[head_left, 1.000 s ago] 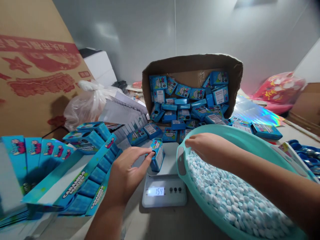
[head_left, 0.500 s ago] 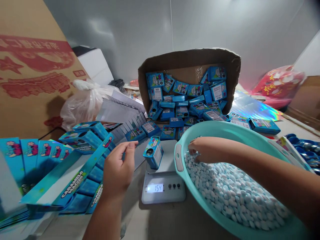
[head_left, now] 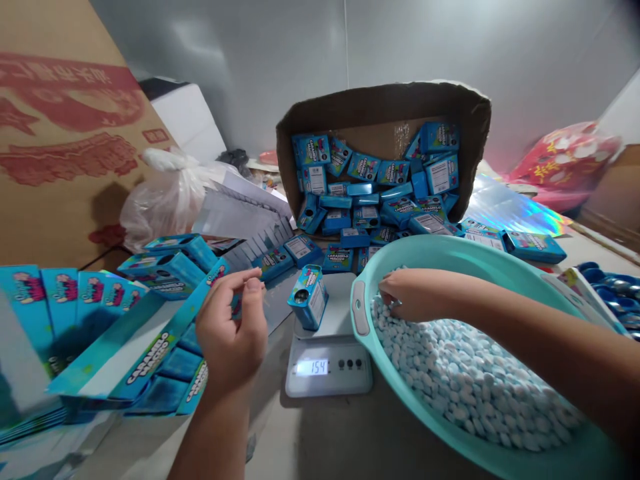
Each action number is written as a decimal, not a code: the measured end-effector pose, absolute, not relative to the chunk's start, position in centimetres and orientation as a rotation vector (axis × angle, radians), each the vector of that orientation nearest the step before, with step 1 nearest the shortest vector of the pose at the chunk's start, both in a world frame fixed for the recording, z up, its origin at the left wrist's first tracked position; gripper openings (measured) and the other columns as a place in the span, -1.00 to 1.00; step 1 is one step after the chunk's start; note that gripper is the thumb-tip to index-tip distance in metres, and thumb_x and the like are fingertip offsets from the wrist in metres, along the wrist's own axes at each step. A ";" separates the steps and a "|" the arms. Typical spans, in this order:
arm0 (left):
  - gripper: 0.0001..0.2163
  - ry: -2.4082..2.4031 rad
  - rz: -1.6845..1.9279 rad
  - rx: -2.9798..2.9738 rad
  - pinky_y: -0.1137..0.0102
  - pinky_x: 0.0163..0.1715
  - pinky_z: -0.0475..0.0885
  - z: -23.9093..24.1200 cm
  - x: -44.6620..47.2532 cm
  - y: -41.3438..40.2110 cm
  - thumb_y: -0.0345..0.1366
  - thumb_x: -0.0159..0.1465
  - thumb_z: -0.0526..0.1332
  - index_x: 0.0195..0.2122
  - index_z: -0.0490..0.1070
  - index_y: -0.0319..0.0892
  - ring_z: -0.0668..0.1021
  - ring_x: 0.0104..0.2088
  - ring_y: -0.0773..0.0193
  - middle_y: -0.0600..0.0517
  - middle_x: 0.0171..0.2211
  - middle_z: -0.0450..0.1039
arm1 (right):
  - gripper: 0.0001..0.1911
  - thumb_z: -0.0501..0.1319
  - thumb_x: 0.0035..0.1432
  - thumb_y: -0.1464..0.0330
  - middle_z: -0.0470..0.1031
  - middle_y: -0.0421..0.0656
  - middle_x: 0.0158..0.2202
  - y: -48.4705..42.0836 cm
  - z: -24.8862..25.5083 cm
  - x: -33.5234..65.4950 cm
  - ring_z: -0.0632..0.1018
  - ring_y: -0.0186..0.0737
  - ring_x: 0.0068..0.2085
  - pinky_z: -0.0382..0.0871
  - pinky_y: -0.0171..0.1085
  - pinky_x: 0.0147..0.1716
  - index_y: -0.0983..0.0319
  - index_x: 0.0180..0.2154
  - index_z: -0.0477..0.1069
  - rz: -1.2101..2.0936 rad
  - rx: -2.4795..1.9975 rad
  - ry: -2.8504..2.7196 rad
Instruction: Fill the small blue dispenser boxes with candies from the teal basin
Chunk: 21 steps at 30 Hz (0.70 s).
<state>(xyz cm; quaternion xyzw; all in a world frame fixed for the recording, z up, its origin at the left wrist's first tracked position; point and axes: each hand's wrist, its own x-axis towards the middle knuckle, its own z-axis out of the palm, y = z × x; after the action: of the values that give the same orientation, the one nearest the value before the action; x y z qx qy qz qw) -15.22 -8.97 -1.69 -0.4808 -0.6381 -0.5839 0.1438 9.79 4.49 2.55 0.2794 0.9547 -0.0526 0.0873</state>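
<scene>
A small blue candy box (head_left: 309, 297) stands on a white kitchen scale (head_left: 330, 353) whose display reads 154. My left hand (head_left: 231, 330) hovers to the left of the box, apart from it, fingers curled with the thumb and fingertips pinched; anything between them is too small to make out. My right hand (head_left: 413, 295) reaches into a teal basin (head_left: 363, 313) full of pale blue and white candies (head_left: 465, 380), fingers bent down among the candies at the basin's near-left side.
A tipped cardboard carton (head_left: 380, 113) spills several blue boxes behind the scale. Blue display trays (head_left: 145, 353) lie at left, with a plastic bag (head_left: 160, 200) and a large printed carton (head_left: 60, 133) behind. Blue lids (head_left: 610, 293) sit at far right.
My left hand let go of the box on the scale and pulled back to the left, its fingers curling. My right hand dipped lower into the candies. The scale still reads 154.
</scene>
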 end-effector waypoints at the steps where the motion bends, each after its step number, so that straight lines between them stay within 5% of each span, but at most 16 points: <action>1: -0.77 -1.833 -1.674 -1.393 0.20 -0.01 0.43 -1.7 -15.3 -9.0 -0.15 0.39 0.12 -0.16 0.52 -0.11 0.58 -0.17 0.17 -0.03 -0.18 0.55 | -0.87 0.18 0.03 0.49 0.48 -0.11 -0.41 4.4 2.6 9.8 0.39 -0.26 -0.48 0.16 -0.26 -0.47 0.28 -0.35 0.49 -0.153 0.833 2.821; 21: -0.79 -1.781 -1.548 -1.516 0.18 -0.08 0.45 -1.6 -15.0 -9.2 -0.20 0.37 0.16 -0.03 0.44 -0.11 0.58 -0.19 0.18 -0.06 -0.06 0.49 | -0.74 0.20 -0.01 0.55 0.54 -0.11 -0.37 4.3 3.1 9.7 0.36 -0.30 -0.50 0.09 -0.31 -0.52 0.24 -0.26 0.55 -0.206 0.910 2.797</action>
<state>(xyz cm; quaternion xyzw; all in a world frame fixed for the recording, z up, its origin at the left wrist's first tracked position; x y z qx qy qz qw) -15.04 -9.22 -1.64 -0.5327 -0.6261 -0.5441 0.1677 9.70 4.34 3.09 0.3073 0.9441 -0.0696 0.0965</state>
